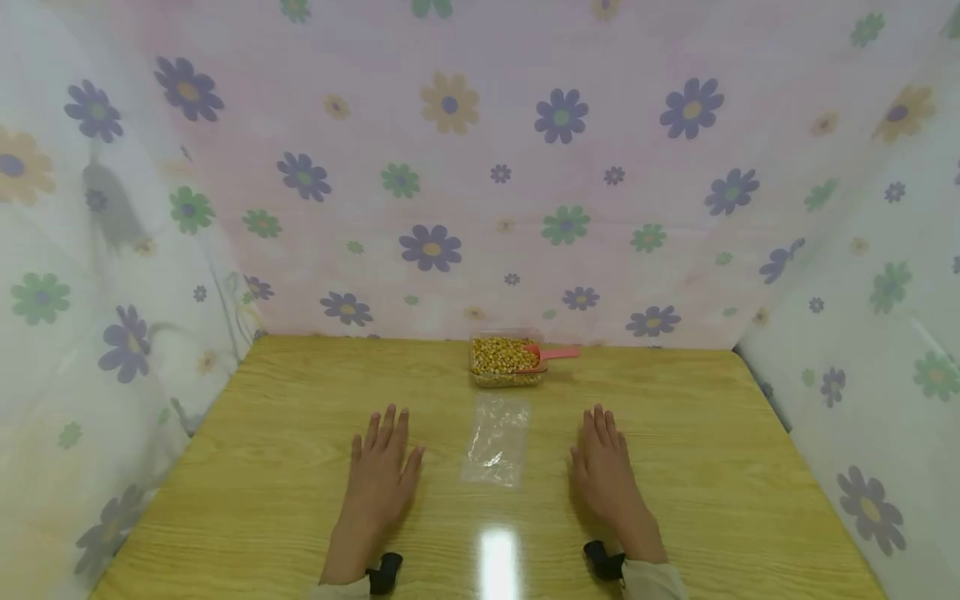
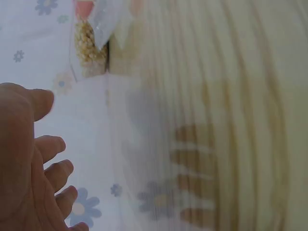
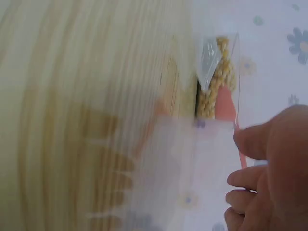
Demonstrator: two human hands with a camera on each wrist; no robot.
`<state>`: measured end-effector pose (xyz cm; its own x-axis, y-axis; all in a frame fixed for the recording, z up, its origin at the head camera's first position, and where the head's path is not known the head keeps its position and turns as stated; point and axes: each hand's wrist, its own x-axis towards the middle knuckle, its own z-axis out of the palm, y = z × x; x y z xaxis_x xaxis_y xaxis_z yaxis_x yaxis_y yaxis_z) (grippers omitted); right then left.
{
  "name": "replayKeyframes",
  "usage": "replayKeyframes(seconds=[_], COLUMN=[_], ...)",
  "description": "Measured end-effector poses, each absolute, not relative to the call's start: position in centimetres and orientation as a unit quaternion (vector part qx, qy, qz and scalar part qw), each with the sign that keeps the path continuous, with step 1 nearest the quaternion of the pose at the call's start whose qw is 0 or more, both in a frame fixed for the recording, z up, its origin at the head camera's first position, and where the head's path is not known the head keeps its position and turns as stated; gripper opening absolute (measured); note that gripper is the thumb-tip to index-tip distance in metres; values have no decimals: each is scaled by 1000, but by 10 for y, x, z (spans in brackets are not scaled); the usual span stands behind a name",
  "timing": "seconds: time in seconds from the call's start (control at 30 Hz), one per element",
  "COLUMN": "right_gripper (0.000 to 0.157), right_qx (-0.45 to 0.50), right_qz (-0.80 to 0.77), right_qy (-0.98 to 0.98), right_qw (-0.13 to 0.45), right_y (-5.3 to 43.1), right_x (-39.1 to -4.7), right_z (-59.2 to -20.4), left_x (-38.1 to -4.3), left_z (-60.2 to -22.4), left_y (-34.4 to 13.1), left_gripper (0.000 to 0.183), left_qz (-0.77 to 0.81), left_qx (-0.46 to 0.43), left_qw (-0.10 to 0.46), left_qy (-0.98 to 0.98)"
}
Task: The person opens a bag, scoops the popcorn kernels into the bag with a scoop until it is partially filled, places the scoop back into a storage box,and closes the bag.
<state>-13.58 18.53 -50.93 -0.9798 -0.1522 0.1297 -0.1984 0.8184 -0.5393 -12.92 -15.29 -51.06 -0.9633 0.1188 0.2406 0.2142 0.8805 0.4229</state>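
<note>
Both hands are over the wooden table, one on each side of a clear plastic bag (image 1: 498, 440) that lies flat. My left hand (image 1: 377, 479) has its fingers extended and holds nothing. On the other side, my right hand (image 1: 606, 475) also has extended fingers and nothing in its grasp. Behind the bag stands a clear container (image 1: 507, 382) filled with yellow corn kernels (image 1: 498, 356). A pink scoop (image 1: 558, 353) lies in the corn, its handle sticking out to the right over the rim. In the right wrist view the scoop (image 3: 224, 104) appears beyond my thumb.
The wood-grain table (image 1: 262, 467) is glossy and reflects light near its front. Flower-patterned cloth (image 1: 495, 275) rises behind the table and along both sides. A black wrist device (image 1: 386, 573) is on the left wrist, another (image 1: 602, 561) on the right.
</note>
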Motion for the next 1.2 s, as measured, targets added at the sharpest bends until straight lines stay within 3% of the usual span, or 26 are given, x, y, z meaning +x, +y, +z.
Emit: replayKeyframes(seconds=[0.2, 0.43, 0.8, 1.0, 1.2], right_gripper=[60, 54, 59, 60, 51], right_qx=[104, 29, -51, -68, -79], right_qz=[409, 516, 577, 605, 601], right_qy=[-906, -856, -811, -784, -784], right_qw=[28, 12, -79, -123, -137], right_y=[170, 151, 137, 135, 136], right_x=[-147, -161, -187, -201, -215], right_z=[-507, -505, -503, -498, -501], left_x=[-137, -152, -183, -197, -208], left_z=[-506, -498, -486, -489, -492], left_y=[-137, -116, -88, -81, -77], left_gripper=[63, 53, 52, 52, 47], left_qz=[-352, -442, -499, -515, -547], left_qx=[-104, -97, -6, 39, 70], left_qw=[70, 39, -61, -70, -80], left_qy=[-928, -891, -864, -854, -830])
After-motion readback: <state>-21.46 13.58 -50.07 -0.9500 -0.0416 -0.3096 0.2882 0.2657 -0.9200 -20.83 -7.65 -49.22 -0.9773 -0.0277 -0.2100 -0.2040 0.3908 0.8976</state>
